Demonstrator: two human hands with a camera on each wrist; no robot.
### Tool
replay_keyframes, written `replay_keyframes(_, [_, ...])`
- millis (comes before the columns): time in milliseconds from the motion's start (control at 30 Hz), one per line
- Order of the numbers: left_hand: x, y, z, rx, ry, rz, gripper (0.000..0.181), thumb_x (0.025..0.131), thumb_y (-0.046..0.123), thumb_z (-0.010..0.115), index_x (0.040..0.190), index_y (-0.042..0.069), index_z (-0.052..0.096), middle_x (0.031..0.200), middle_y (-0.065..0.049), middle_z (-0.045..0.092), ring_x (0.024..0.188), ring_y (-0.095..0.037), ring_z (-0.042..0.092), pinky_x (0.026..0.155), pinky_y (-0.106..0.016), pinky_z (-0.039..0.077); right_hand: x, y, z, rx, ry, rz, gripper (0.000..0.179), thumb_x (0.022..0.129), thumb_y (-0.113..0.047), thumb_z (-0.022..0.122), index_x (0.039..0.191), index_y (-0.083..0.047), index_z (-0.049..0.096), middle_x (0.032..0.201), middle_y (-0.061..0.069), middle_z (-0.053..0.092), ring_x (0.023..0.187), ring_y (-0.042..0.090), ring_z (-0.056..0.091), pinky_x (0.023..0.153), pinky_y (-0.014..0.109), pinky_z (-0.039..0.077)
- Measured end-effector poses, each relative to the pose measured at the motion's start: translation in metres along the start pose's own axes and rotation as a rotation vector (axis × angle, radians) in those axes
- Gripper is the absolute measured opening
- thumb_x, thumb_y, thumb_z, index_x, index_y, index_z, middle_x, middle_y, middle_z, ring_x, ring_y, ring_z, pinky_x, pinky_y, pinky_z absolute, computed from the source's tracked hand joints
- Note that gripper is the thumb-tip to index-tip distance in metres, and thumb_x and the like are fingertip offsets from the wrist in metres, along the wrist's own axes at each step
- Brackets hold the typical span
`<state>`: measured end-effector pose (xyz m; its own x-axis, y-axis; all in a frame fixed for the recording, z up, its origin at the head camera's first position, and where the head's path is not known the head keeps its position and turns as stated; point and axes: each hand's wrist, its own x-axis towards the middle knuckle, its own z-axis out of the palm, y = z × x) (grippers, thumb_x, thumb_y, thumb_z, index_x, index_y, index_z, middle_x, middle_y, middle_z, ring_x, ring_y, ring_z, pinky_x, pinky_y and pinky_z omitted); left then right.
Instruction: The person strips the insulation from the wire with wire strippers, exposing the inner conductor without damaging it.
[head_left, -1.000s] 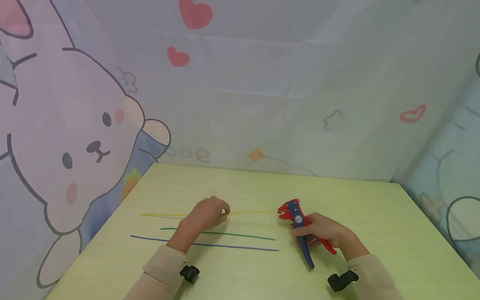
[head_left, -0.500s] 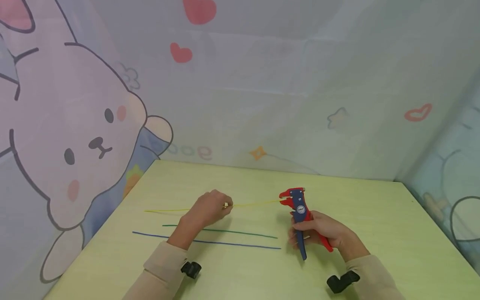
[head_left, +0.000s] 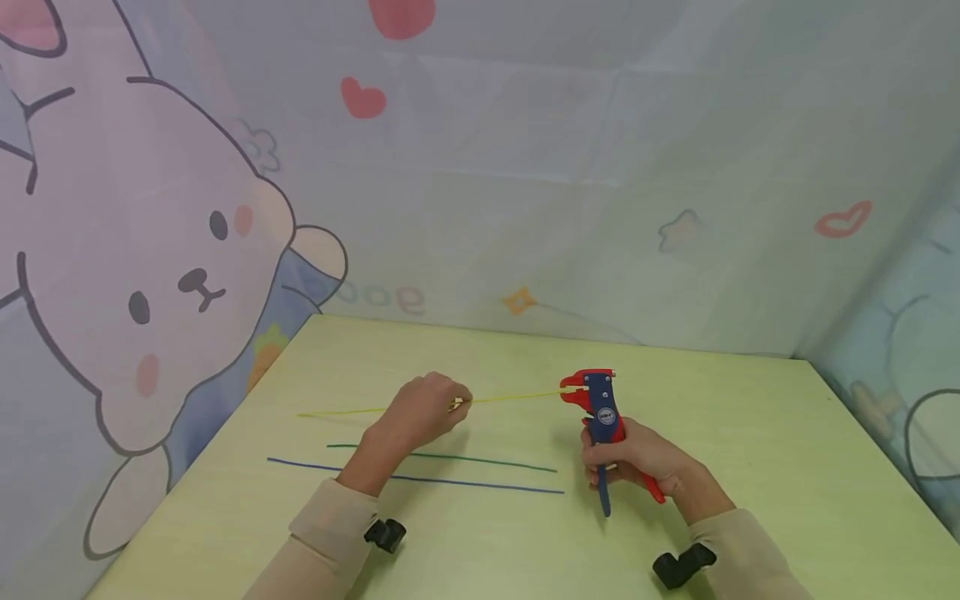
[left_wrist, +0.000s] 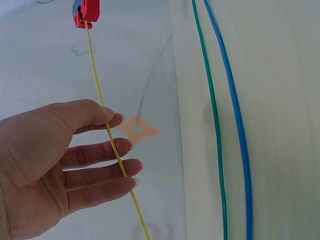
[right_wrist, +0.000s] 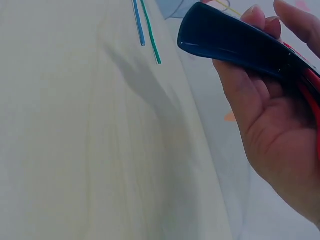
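Observation:
My left hand (head_left: 429, 410) pinches a thin yellow wire (head_left: 517, 397) between thumb and index finger; in the left wrist view the other fingers lie behind the wire (left_wrist: 95, 70). The wire's right end reaches the red mouth of a red and blue wire stripper (head_left: 602, 408). My right hand (head_left: 637, 457) grips the stripper by its handles, head up, above the table. In the right wrist view the dark blue handle (right_wrist: 235, 42) hides part of the fingers. The yellow wire's left end slopes down toward the table behind the left hand.
A green wire (head_left: 487, 460) and a blue wire (head_left: 480, 482) lie side by side on the pale yellow table (head_left: 712, 400), passing beneath the left forearm. A printed curtain (head_left: 525, 167) hangs along the table's back edge.
The stripper has risen off the table and turned more upright, the yellow wire's right end rising with it. My left hand has lifted slightly, still pinching the wire. The head view has shifted slightly.

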<state>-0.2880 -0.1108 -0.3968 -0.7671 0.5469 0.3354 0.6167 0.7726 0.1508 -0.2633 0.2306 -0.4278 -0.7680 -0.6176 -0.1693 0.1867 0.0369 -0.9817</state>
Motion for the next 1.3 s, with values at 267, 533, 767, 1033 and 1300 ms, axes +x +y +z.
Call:
replay_keyframes(267, [0.002,0.002,-0.003,0.012,-0.001,-0.003,0.012,0.093,0.012,0.068,0.094,0.016,0.079,0.080,0.002,0.069,0.060,-0.007,0.049,0.048,-0.023,0.036,0.000,-0.001,0.001,-0.046,0.031,-0.004,0.012,0.093,-0.006,0.067,0.093,-0.003,0.056,0.077,0.006,0.060,0.072,0.023,0.062,0.078,0.045,0.055])
replay_keyframes(533, [0.002,0.002,-0.005,0.001,-0.010,-0.018,0.013,0.093,0.012,0.067,0.089,0.018,0.078,0.078,0.003,0.066,0.059,-0.008,0.046,0.048,-0.023,0.032,0.001,-0.003,0.001,-0.085,0.008,-0.029,0.014,0.095,-0.007,0.066,0.084,-0.007,0.056,0.071,0.002,0.056,0.066,0.021,0.060,0.071,0.042,0.055])
replay_keyframes(767, [0.001,0.001,-0.004,0.000,0.010,-0.027,0.012,0.094,0.012,0.067,0.090,0.017,0.078,0.076,0.003,0.065,0.059,-0.009,0.045,0.049,-0.023,0.033,0.001,-0.002,0.007,-0.013,0.013,-0.053,0.010,0.098,-0.009,0.061,0.093,-0.005,0.055,0.072,0.003,0.051,0.064,0.018,0.056,0.066,0.034,0.052])
replay_keyframes(1033, [0.000,0.000,-0.004,0.010,0.035,-0.013,0.017,0.093,0.009,0.066,0.081,0.018,0.073,0.065,0.007,0.053,0.057,-0.009,0.040,0.049,-0.023,0.028,0.003,0.001,0.015,-0.003,0.083,-0.040,0.020,0.101,-0.019,0.060,0.093,-0.004,0.049,0.068,0.003,0.052,0.060,0.019,0.052,0.063,0.034,0.050])
replay_keyframes(1300, [0.002,-0.002,-0.002,0.002,0.027,-0.005,0.028,0.095,0.009,0.066,0.070,0.019,0.061,0.060,0.007,0.043,0.056,-0.009,0.033,0.050,-0.023,0.024,0.007,0.004,0.018,0.000,0.160,-0.056,0.021,0.095,-0.011,0.066,0.082,-0.007,0.051,0.062,0.000,0.047,0.051,0.014,0.047,0.055,0.029,0.048])
